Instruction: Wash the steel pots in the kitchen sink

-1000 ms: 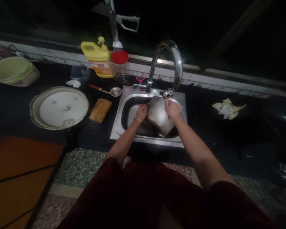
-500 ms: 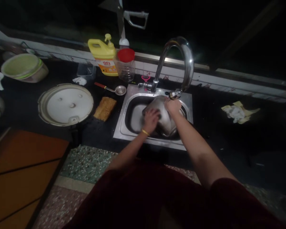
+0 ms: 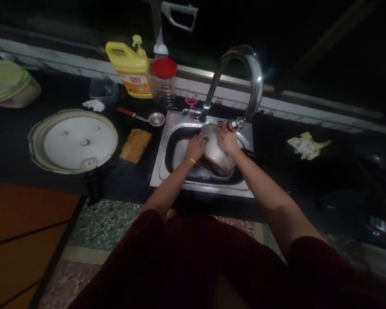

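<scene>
A metal pot (image 3: 216, 159) lies tilted in the steel sink (image 3: 162, 171), its rounded outside toward me, with a black handle (image 3: 251, 153) sticking out at the right. Closed on the pot's left side is my left hand (image 3: 196, 147), a yellow band on its wrist; its fingertips are partly hidden. My right hand (image 3: 228, 139) grips the pot's upper right side, fingers apart on the metal. Just above that hand is the spout of the curved faucet (image 3: 255, 86). Whether water runs I cannot tell.
Left of the sink lie a brown scrubbing pad (image 3: 136, 146), a ladle (image 3: 156, 119) and a large pot lid (image 3: 70, 141). Behind stand a yellow detergent jug (image 3: 131, 71) and a red-lidded jar (image 3: 164, 83). A crumpled cloth (image 3: 307, 146) lies to the right.
The pot has turned in the sink, bringing its black handle into view at the right. My left hand has closed onto its side; my right hand has spread from a fist-like grip.
</scene>
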Demonstrator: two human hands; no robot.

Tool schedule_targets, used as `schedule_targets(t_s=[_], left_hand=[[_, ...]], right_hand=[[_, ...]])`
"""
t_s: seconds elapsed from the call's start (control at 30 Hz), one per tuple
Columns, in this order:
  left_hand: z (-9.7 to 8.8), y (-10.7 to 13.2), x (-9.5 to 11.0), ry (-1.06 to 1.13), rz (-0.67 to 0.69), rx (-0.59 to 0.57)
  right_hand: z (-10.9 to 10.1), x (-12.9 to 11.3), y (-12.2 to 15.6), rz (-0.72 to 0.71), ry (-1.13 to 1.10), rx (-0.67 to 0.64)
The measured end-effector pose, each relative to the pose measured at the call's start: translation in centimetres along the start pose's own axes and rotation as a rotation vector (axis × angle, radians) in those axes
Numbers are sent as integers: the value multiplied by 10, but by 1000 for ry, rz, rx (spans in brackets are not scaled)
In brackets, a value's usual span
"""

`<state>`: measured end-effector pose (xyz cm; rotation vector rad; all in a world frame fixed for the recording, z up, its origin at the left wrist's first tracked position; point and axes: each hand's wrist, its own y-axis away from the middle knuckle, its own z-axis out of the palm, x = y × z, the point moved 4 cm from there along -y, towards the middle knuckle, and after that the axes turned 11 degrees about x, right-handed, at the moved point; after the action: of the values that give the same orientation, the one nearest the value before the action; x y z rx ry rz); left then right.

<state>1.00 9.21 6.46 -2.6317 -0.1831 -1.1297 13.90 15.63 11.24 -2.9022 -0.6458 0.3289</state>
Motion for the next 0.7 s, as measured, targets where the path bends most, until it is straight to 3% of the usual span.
schedule_targets(t_s=[0.07,0.1,0.2,0.27,0.33,0.4,0.47,0.6,0.63,0.7], left_hand=[[-4,-9,-13,46,-53,-24],[-4,-9,-11,53,-29,-30],[2,1,20,8,220,-79],[11,3,44,-38,390,-158],[16,-13,54,-73,414,-175],[17,-35,51,-85,333,-126],[17,-44,44,-77,278,-76],[16,-14,35,-61,395,-100],[14,-10,30,-63,395,-105],[6,-16,15,-78,291,-73]], right_hand=[[6,0,37,-88,-68,32],[10,4,55,-57,-96,63],[24,18,96,184,-148,181],[30,22,106,303,-176,214],[33,17,104,279,-210,169],[32,7,95,192,-231,101],[27,1,82,214,-211,70],[15,3,55,466,-116,94],[13,0,52,452,-120,102],[14,-12,52,288,-194,101]])
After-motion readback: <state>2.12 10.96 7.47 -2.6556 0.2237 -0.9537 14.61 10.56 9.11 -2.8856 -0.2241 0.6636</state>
